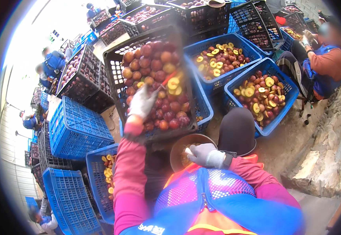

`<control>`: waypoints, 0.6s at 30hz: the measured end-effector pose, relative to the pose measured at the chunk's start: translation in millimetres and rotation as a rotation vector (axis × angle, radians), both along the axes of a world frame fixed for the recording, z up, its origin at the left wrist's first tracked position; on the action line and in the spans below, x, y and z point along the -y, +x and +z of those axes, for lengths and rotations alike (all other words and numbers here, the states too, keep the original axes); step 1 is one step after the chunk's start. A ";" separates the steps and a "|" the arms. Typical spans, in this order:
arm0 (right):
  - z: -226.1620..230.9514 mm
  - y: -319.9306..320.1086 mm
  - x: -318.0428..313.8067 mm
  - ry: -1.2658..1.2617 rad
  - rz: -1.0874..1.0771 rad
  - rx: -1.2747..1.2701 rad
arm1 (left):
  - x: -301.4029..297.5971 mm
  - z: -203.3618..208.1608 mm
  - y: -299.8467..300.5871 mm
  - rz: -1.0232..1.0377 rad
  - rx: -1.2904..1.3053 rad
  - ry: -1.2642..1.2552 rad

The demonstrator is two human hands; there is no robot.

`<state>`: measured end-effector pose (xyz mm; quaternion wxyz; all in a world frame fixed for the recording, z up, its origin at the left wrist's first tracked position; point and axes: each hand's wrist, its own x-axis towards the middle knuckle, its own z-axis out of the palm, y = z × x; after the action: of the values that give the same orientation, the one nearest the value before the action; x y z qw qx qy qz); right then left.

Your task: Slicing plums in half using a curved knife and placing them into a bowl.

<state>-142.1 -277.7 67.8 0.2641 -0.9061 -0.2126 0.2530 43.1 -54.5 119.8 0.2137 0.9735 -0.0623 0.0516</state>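
My left hand (142,102), in a pale glove, reaches over a black crate (117,84) heaped with red plums (163,105). Its fingers look spread and touch the plums. Just beyond the fingertips lies a slim tool with a red handle (169,78), probably a knife, its other end blurred by the fingers. Yellow cut plum halves (174,84) sit beside it on the heap. In front of my body, my right hand (209,155), gloved in grey and white, is closed over the rim of a brown bowl (176,156). Something small and pale may be at its fingertips.
Two blue crates of halved plums (217,62) (263,96) stand to the right, another blue crate (100,166) at left. Stacked blue crates (78,127) and black crates (86,72) line the left. A person (327,66) sits at far right. Rough stone (319,168) borders the floor.
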 end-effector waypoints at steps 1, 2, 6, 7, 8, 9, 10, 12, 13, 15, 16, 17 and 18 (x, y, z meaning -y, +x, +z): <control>-3.7 -0.7 1.4 0.002 -0.026 0.006 | 24.8 -10.7 24.4 -0.030 -0.048 0.001; -6.3 -0.9 4.1 0.018 -0.043 0.003 | 49.8 -20.1 43.1 -0.006 -0.080 0.027; -2.9 -0.1 9.3 0.002 -0.090 -0.036 | 98.7 -48.7 56.2 0.078 -0.155 0.076; -3.7 2.0 11.1 -0.003 -0.091 -0.035 | 102.6 -51.4 49.9 0.077 -0.154 0.071; -4.6 2.7 11.3 0.016 -0.125 -0.016 | 103.6 -54.5 43.7 0.029 -0.063 0.115; -4.3 3.3 10.1 0.037 -0.155 0.004 | 100.0 -59.0 38.3 -0.015 0.031 0.161; -3.4 3.4 8.6 0.037 -0.147 0.008 | 92.8 -84.3 38.5 -0.028 0.163 -0.010; -3.9 7.8 11.3 0.253 -0.320 0.158 | 85.6 -81.0 14.8 -0.057 0.091 -0.427; 0.0 12.6 15.0 0.296 -0.362 0.101 | 80.2 -75.5 -0.3 -0.081 0.015 -0.842; -10.1 20.6 16.0 0.584 -0.439 0.008 | 58.6 -56.2 -35.0 0.031 -0.293 -1.368; -10.9 23.6 15.6 0.627 -0.469 -0.042 | 43.5 -61.0 -45.9 0.040 -0.453 -1.594; -3.5 26.8 9.7 0.666 -0.481 -0.093 | 17.3 -81.8 -52.2 -0.014 -0.546 -1.788; 3.7 28.7 8.6 0.625 -0.469 -0.058 | 25.7 -61.3 -69.5 0.051 -0.524 -1.949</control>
<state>-113.4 -286.2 71.5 0.5839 -0.7985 -0.0592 0.1342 -26.4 -80.2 58.5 0.9219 0.3564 0.0768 -0.1309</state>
